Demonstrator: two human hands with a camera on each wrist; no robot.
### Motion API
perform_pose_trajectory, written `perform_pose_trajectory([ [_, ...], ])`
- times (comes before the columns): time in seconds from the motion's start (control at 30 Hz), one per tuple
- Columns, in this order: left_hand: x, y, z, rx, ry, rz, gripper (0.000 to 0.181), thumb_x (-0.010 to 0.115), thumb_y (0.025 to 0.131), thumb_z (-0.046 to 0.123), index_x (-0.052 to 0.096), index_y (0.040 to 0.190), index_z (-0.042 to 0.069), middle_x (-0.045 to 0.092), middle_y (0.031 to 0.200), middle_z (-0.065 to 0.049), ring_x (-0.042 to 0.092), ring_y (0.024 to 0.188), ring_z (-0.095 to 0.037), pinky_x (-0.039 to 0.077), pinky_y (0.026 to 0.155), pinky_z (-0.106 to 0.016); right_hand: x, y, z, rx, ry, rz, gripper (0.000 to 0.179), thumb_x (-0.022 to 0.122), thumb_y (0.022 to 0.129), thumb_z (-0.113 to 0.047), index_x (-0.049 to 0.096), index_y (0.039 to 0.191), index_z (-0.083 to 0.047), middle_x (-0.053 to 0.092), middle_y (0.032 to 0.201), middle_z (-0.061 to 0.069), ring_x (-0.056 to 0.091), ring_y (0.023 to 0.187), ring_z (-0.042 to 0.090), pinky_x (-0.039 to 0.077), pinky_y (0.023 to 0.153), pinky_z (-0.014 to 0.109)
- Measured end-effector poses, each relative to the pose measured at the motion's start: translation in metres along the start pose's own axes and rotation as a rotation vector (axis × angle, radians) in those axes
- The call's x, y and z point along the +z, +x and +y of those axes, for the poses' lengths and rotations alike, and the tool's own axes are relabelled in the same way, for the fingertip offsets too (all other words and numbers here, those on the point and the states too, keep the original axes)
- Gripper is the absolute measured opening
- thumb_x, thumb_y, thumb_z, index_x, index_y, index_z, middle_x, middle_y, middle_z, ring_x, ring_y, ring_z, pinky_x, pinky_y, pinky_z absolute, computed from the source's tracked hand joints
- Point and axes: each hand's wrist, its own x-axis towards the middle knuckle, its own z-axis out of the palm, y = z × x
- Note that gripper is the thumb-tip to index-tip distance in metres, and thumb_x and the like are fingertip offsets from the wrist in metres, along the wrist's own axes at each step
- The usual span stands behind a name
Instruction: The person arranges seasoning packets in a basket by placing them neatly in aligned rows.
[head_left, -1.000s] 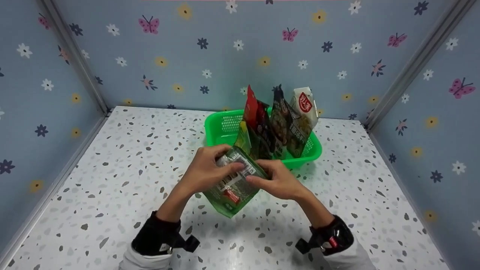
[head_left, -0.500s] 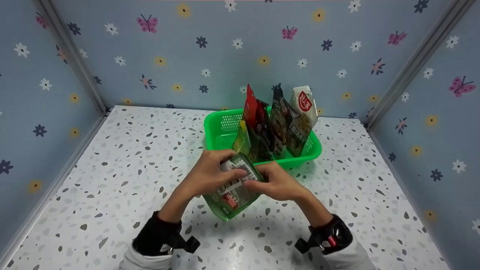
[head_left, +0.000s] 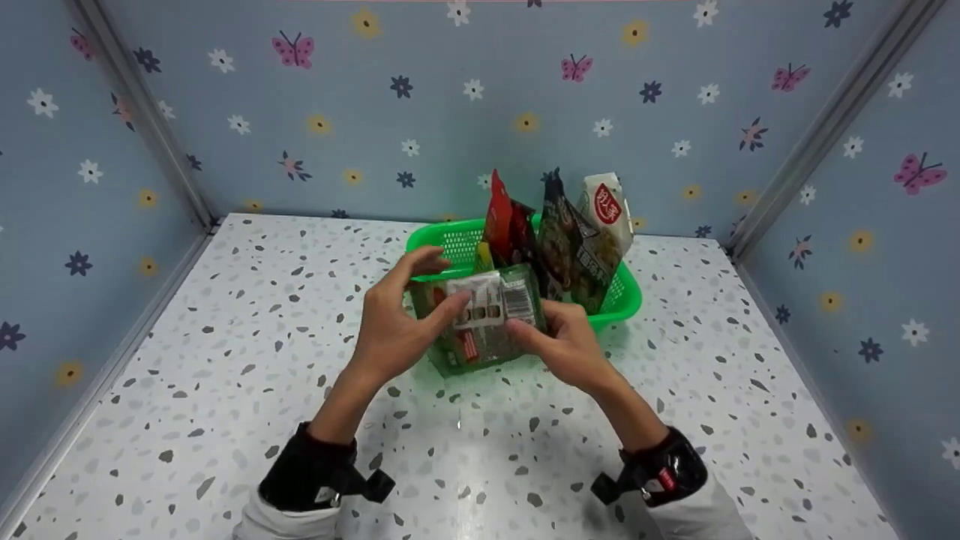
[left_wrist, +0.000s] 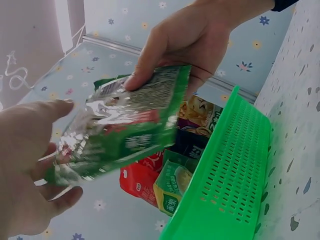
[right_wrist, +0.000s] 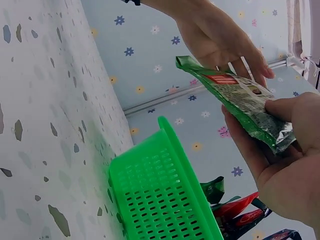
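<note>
A green plastic food packet [head_left: 484, 319] with a barcode and small printed pictures is held up in front of the basket, its printed side facing the head camera. My right hand [head_left: 570, 341] pinches its right end, thumb on the printed face and fingers behind. My left hand [head_left: 394, 319] is spread around the other end; in the left wrist view the thumb of this hand [left_wrist: 30, 165] stands off the packet, with fingers beneath its lower corner. Behind is a green perforated basket [head_left: 626, 304], its front left part hidden by the packet.
Several food pouches stand in the basket: a red pouch [head_left: 499, 217], a dark pouch [head_left: 559, 240] and a white-topped pouch [head_left: 607, 210]. A yellow-green pouch [left_wrist: 172, 185] leans among them. Flowered panels [head_left: 480, 112] enclose the speckled table [head_left: 240, 337] at the back and both sides.
The packet has moved up towards the basket and turned from a slant to nearly level. My left hand has loosened from its pinch and spread its fingers, while my right hand keeps hold.
</note>
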Motion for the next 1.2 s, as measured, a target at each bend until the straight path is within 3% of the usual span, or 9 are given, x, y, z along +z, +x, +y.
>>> perform_pose_trajectory([
  [0.1,0.003,0.0,-0.001,-0.069,-0.107,0.043,0.062,0.085,0.103,0.03,0.06,0.158,0.014,0.075,0.146,-0.007,0.073,0.134,-0.025,0.058,0.116,-0.052,0.002,0.0,-0.002,-0.001,0.055,0.123,0.028,0.072,0.111,-0.009,0.078,0.137,0.0,0.083,0.124,0.022,0.08,0.098,0.017,0.067,0.082,0.03],
  [0.2,0.01,-0.002,-0.002,-0.139,-0.224,0.024,0.059,0.083,0.105,0.03,0.061,0.158,0.016,0.075,0.144,-0.006,0.073,0.131,-0.022,0.061,0.112,-0.044,0.005,0.0,-0.004,0.001,0.104,0.22,0.029,0.071,0.111,-0.008,0.077,0.138,-0.001,0.083,0.129,0.02,0.084,0.107,0.021,0.07,0.088,0.034],
  [0.33,0.023,-0.005,-0.004,-0.178,-0.384,-0.029,0.054,0.081,0.106,0.026,0.063,0.155,0.014,0.077,0.139,-0.008,0.076,0.126,-0.022,0.065,0.104,-0.034,0.006,-0.001,-0.008,0.011,0.151,0.306,0.029,0.07,0.111,-0.008,0.077,0.138,0.0,0.084,0.128,0.017,0.084,0.109,0.021,0.07,0.089,0.034],
  [0.43,0.033,-0.008,-0.004,-0.187,-0.473,-0.058,0.051,0.081,0.106,0.022,0.064,0.153,0.012,0.079,0.136,-0.012,0.079,0.12,-0.023,0.068,0.096,-0.034,0.007,-0.002,-0.011,0.018,0.174,0.348,0.027,0.07,0.112,-0.009,0.077,0.136,0.0,0.085,0.123,0.011,0.082,0.103,0.018,0.066,0.083,0.028],
  [0.63,0.045,-0.015,-0.004,-0.181,-0.467,-0.032,0.04,0.085,0.103,0.018,0.075,0.141,0.01,0.084,0.127,-0.011,0.081,0.102,-0.021,0.065,0.081,-0.029,0.011,-0.004,-0.016,0.006,0.234,0.351,0.027,0.068,0.112,-0.008,0.078,0.134,0.003,0.086,0.117,0.002,0.079,0.098,0.015,0.061,0.078,0.027],
  [0.83,0.048,-0.017,-0.004,-0.187,-0.48,0.008,0.03,0.085,0.103,0.017,0.081,0.131,0.007,0.086,0.124,-0.011,0.083,0.108,-0.019,0.068,0.087,-0.032,0.015,-0.006,-0.015,0.023,0.219,0.319,0.025,0.071,0.11,-0.009,0.081,0.131,0.0,0.087,0.112,0.001,0.065,0.081,0.015,0.048,0.066,0.026],
  [1.2,0.043,-0.016,-0.001,-0.124,-0.496,0.026,0.022,0.084,0.103,0.01,0.085,0.124,0.004,0.087,0.121,-0.014,0.086,0.107,-0.02,0.07,0.086,-0.034,0.015,-0.007,-0.014,0.026,0.219,0.279,0.027,0.072,0.109,-0.008,0.08,0.132,0.002,0.086,0.11,0.0,0.063,0.078,0.013,0.047,0.065,0.026],
])
